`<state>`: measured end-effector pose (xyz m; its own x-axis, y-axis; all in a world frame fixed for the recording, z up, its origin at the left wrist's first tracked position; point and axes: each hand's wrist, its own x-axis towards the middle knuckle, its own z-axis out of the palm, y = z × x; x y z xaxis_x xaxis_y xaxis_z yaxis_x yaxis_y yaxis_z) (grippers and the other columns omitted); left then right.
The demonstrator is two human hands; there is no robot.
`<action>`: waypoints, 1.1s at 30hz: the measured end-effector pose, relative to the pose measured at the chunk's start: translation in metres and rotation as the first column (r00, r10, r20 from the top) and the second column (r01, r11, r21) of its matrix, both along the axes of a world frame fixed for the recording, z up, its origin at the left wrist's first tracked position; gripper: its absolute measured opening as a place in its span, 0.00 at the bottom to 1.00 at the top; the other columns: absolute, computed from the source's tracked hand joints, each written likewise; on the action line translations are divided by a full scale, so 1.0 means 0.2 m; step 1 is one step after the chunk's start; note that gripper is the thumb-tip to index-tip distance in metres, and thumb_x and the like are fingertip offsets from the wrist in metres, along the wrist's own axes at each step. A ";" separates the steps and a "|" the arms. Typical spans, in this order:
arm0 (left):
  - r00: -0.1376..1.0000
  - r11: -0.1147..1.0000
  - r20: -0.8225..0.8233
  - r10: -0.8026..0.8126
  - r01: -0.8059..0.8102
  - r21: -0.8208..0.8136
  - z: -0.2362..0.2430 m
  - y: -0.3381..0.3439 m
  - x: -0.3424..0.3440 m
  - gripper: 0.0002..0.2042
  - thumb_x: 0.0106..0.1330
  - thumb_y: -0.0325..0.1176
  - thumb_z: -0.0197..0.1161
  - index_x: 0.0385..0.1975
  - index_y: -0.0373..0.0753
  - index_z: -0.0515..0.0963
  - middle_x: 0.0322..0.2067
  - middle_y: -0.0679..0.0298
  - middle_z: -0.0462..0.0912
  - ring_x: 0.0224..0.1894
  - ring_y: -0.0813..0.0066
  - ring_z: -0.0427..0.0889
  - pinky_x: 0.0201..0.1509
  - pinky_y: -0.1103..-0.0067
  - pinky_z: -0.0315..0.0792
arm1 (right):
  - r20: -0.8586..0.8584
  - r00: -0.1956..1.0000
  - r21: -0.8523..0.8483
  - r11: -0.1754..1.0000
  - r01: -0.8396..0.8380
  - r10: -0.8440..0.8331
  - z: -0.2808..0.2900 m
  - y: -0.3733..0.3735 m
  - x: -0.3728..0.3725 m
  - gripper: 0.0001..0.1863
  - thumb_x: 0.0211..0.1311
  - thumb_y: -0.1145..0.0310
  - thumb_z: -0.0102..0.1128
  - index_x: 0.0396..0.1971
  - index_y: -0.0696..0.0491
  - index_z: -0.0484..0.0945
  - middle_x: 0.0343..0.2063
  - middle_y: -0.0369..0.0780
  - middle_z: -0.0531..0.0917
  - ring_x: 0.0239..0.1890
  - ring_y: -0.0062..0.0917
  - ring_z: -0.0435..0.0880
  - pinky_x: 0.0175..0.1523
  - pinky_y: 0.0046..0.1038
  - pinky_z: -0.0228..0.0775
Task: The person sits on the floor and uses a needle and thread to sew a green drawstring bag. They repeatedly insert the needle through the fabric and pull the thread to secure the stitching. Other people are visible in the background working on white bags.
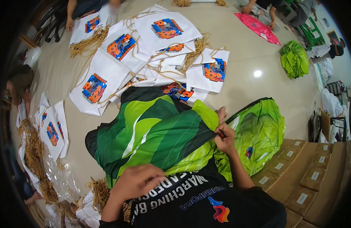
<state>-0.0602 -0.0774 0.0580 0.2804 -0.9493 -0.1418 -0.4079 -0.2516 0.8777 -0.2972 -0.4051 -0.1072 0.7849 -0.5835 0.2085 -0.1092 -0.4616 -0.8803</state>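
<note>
Head view: right hand [224, 138] was pinched shut on the edge of the green jersey [156, 133], which lay folded across the lap, over a second jersey [259, 133] of lighter green. Left hand [135, 184] rested with fingers curled at the jersey's near edge; whether it gripped the cloth could not be told. White bags [103, 76] lay on the floor beyond, cartons [297, 174] at the right

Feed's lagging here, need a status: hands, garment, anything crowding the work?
Right hand pinching the green jersey edge. Left hand resting on its near fold. White drawstring bags piled just beyond, cardboard boxes at right.
</note>
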 end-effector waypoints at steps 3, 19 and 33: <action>0.924 0.930 0.108 0.368 -0.367 -0.025 -0.08 0.19 0.09 0.06 0.72 0.27 0.65 0.45 0.35 0.82 0.41 0.56 0.86 0.42 0.54 0.87 0.49 0.67 0.79 | 0.087 0.996 0.351 0.935 -0.058 0.029 -0.04 -0.03 -0.04 0.10 0.53 0.79 0.54 0.36 0.57 0.78 0.26 0.31 0.74 0.24 0.15 0.71 0.30 0.22 0.61; 0.332 0.334 0.035 0.943 -0.936 -0.110 -0.49 0.96 0.22 0.13 0.83 0.34 0.54 0.56 0.31 0.77 0.51 0.58 0.85 0.55 0.72 0.82 0.63 0.74 0.73 | 0.113 0.831 -0.213 0.830 -0.516 0.545 0.80 0.38 1.12 0.08 0.66 0.82 0.63 0.43 0.57 0.82 0.29 0.36 0.83 0.26 0.16 0.79 0.33 0.20 0.67; 0.341 0.534 0.641 0.687 -0.836 -0.127 -0.72 0.70 0.45 0.22 0.65 0.44 0.75 0.49 0.33 0.79 0.43 0.52 0.80 0.46 0.51 0.79 0.50 0.61 0.74 | -0.102 0.608 -0.253 0.571 -0.781 0.787 0.88 0.66 1.48 0.11 0.71 0.75 0.57 0.50 0.59 0.77 0.43 0.51 0.85 0.46 0.51 0.85 0.51 0.46 0.76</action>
